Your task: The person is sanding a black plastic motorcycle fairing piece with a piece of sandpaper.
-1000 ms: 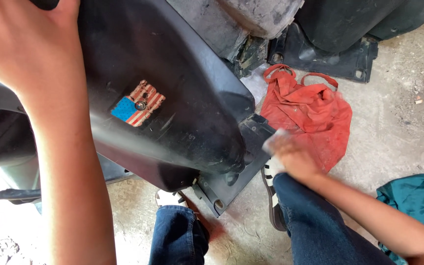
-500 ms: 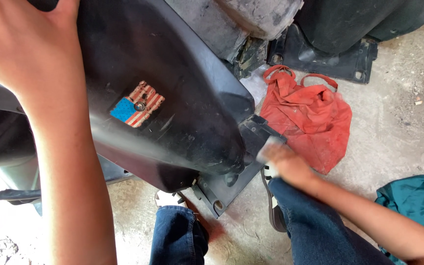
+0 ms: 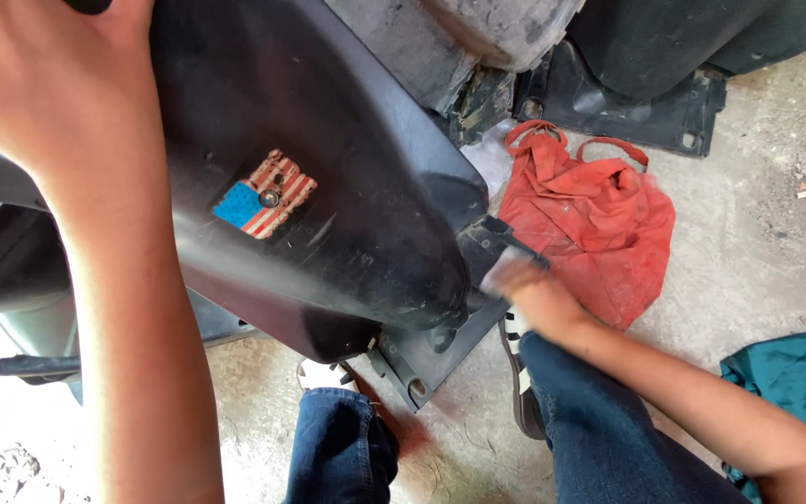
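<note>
A large black plastic body panel (image 3: 328, 168) with a worn red, white and blue striped sticker (image 3: 263, 194) fills the upper left. My left hand (image 3: 39, 84) grips its top edge, the forearm running down the left side. My right hand (image 3: 529, 289) is blurred and presses a small pale cloth or pad (image 3: 504, 269) against the panel's lower right edge, near a flat bracket part (image 3: 422, 359). Both my knees in blue jeans (image 3: 599, 439) are below.
A red cloth bag (image 3: 599, 215) lies on the concrete floor (image 3: 748, 252) right of the panel. A teal rag (image 3: 795, 373) sits at the lower right. More black plastic parts (image 3: 627, 103) lie at the top. My striped shoe (image 3: 520, 373) is under the right knee.
My right hand has slid left and slightly down along the panel's lower right edge, off the red bag. My left hand and the panel stay put.
</note>
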